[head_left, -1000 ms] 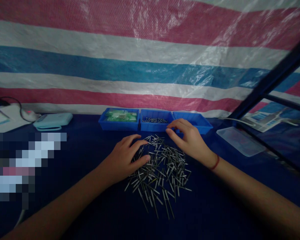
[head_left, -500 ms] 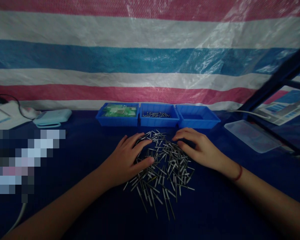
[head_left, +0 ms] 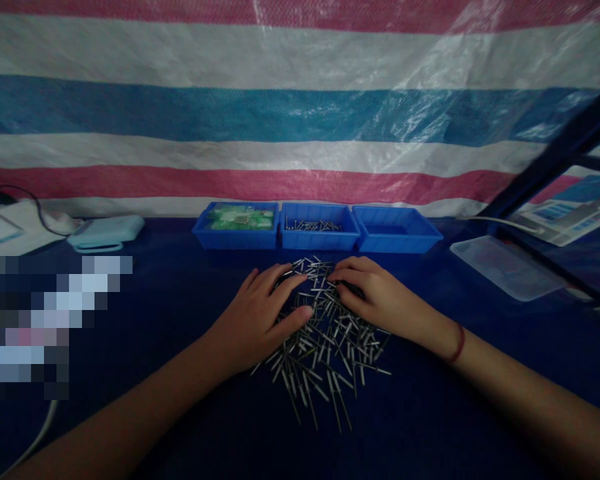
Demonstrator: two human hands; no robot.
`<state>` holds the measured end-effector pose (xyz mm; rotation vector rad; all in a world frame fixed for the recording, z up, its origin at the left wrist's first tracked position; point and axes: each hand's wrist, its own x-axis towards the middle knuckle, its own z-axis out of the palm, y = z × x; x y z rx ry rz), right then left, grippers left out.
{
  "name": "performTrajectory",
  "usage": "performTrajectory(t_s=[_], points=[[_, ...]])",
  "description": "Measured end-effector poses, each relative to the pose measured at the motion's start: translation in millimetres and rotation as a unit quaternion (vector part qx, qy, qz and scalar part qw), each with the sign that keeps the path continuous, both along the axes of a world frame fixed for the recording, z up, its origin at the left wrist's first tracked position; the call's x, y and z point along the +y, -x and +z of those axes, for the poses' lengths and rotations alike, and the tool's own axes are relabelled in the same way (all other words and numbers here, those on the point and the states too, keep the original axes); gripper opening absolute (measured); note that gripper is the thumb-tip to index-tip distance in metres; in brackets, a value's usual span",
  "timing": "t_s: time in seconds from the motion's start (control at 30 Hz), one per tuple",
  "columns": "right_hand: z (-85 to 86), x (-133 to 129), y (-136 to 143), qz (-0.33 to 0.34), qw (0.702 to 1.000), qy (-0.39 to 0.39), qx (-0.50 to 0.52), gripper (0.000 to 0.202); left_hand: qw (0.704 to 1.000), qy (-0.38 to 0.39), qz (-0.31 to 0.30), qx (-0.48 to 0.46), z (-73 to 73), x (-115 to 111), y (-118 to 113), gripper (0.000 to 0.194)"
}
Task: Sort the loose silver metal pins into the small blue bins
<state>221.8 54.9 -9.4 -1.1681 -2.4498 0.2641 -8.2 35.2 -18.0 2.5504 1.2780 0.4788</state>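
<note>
**Metal pins (head_left: 327,343): loose pile on dark blue table (head_left: 180,287), both hands in attendance**

At far left, a light-blue case (head_left: 107,230) lies on the table. The left hand (head_left: 263,313) lies along the pile's left side, fingers spread and curved, thumb held apart over the pins; whether it grips any cannot be told.

Behind the pile, the left bin (head_left: 237,240) contains green packets (head_left: 240,219). Next to it, the middle bin (head_left: 320,241) contains small metal pieces (head_left: 313,227). The pile lies between the hands, in front of that bin, its pins crossing at many angles.

The right bin (head_left: 400,244) completes the row. The right hand (head_left: 375,287) is at the pile's upper right, fingers bent and close together, thumb beneath; whether they pinch a pin cannot be told. Change noted: compared with one second ago, this hand is away from the bins and down at the pile. Assessment: handling now centres on the loose pins, with both hands within reach.

At far right lies a clear plastic lid (head_left: 507,267).
</note>
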Motion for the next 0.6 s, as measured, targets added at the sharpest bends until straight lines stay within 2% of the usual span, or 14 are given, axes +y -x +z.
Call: performTrajectory(t_s=[0.33,0.6], points=[[-1.7,-6.1,2.4,-0.033,0.998,0.022,0.042,0.007,1.0,0.015,-0.006,-0.012,1.3,-4.9,-5.3,0.052],[-4.7,-4.2,-1.0,-0.042,0.996,0.01,0.072,0.02,0.999,0.012,-0.002,-0.044,-0.2,-3.0,-4.0,0.055]])
